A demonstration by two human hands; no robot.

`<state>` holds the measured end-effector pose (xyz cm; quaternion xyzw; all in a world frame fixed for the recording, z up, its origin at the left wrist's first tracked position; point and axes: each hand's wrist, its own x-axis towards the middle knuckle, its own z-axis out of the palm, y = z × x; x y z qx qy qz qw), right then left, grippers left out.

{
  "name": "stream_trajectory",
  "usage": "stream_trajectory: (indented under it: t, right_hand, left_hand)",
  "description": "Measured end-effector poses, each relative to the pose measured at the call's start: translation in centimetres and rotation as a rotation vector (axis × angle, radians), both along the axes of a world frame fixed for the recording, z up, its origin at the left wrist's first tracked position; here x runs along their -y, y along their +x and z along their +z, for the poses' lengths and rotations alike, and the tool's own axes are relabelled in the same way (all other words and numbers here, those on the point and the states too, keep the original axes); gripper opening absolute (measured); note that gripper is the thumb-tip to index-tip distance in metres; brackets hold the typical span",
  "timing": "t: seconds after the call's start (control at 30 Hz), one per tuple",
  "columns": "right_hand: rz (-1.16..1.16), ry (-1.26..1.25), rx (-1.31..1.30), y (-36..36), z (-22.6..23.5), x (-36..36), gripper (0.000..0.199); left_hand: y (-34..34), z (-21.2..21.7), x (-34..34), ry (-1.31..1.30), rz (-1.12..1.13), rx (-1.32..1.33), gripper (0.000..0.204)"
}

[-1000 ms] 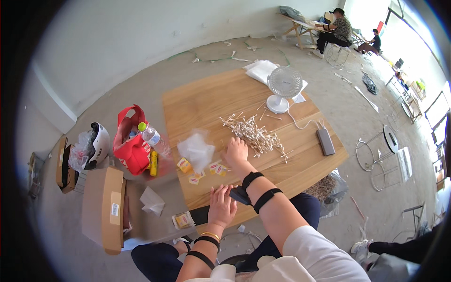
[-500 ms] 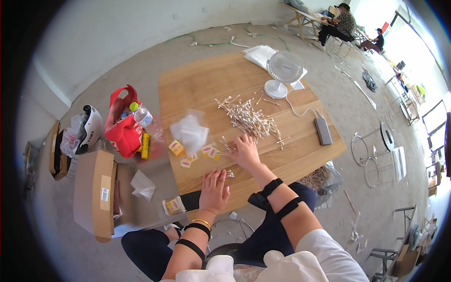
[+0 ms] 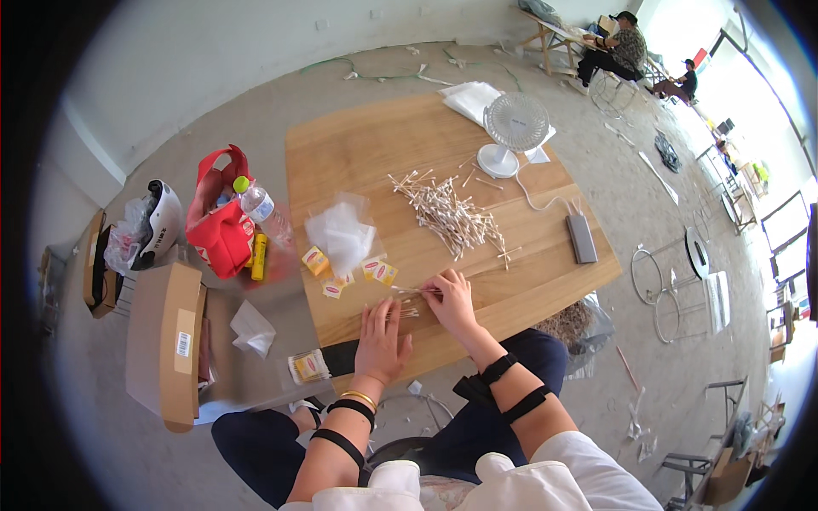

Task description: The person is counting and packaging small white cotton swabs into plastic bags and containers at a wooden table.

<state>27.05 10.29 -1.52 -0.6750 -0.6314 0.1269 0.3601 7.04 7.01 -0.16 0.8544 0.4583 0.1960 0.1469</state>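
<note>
On the wooden table (image 3: 341, 145), my left hand (image 3: 382, 342) lies with fingers stretched over a small row of cotton swabs (image 3: 409, 313), whose tips stick out beside the fingers. Just right of it, my right hand (image 3: 452, 302) pinches a few cotton swabs (image 3: 409, 290), pointing left. Beyond both hands is a large loose pile of cotton swabs (image 3: 449, 217). Small yellow-and-white cards (image 3: 379, 271) and clear plastic bags (image 3: 341, 234) lie left of the pile. A filled pack of swabs (image 3: 308, 366) rests at the left, beside a black strip (image 3: 342, 358).
A white fan (image 3: 516, 123) stands at the far side, cabled to a grey power bank (image 3: 582, 238). Left are an opened cardboard box (image 3: 158, 341), a red bag (image 3: 220, 234), a bottle (image 3: 260, 209) and a white helmet (image 3: 166, 226). Two people sit at far tables.
My right hand has come back from the pile's near edge toward my left hand, carrying a few swabs. My left hand stays nearly in place over the small row.
</note>
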Motion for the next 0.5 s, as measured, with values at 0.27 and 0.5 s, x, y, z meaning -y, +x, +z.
stream_trajectory:
  t: [0.27, 0.5]
  right_hand:
    - [0.147, -0.011, -0.059, -1.8, 0.4, 1.0, 0.015]
    - [0.09, 0.088, -0.35, -4.2, 0.2, 1.1, 0.017]
  left_hand:
    - [-0.3, -0.9, -0.3, -0.005, -0.017, -0.034, 0.077]
    - [-0.5, -1.6, -0.5, -0.008, -0.027, -0.02, 0.077]
